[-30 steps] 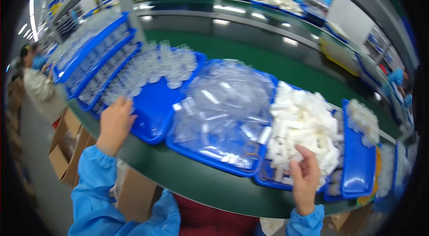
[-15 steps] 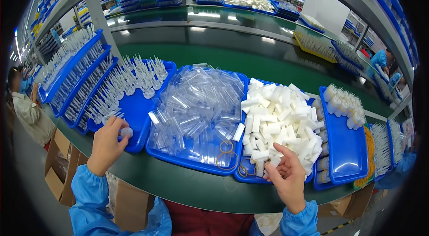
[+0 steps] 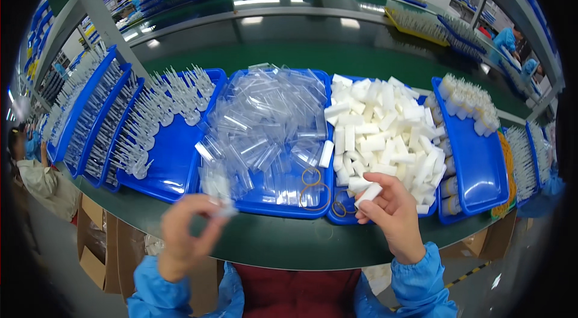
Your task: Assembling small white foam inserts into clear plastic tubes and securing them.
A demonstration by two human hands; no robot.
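My left hand (image 3: 189,231), smeared by motion, is over the front edge of the table. Its fingers pinch a clear plastic piece with a round base (image 3: 226,208) and blurred thin prongs pointing up. My right hand (image 3: 394,213) grips a white foam block (image 3: 368,195) between thumb and fingers, just above the front of the blue tray heaped with white foam blocks (image 3: 385,131). Between my hands lies a blue tray (image 3: 265,200) full of clear plastic sleeves (image 3: 265,119). To the left, a blue tray (image 3: 165,164) holds similar round-based pronged pieces (image 3: 139,158) standing upright.
Two rubber bands (image 3: 314,193) lie at the front of the sleeve tray. Stacked trays of pronged pieces (image 3: 90,119) lean at far left. On the right, a blue tray (image 3: 475,179) holds foam-wrapped pieces (image 3: 469,104). Behind runs a green conveyor belt (image 3: 259,50); co-workers sit beyond.
My left hand has moved right and nearer me, carrying a pronged plastic piece away from the left tray. My right hand has raised a white foam block off the pile. The view has tilted down.
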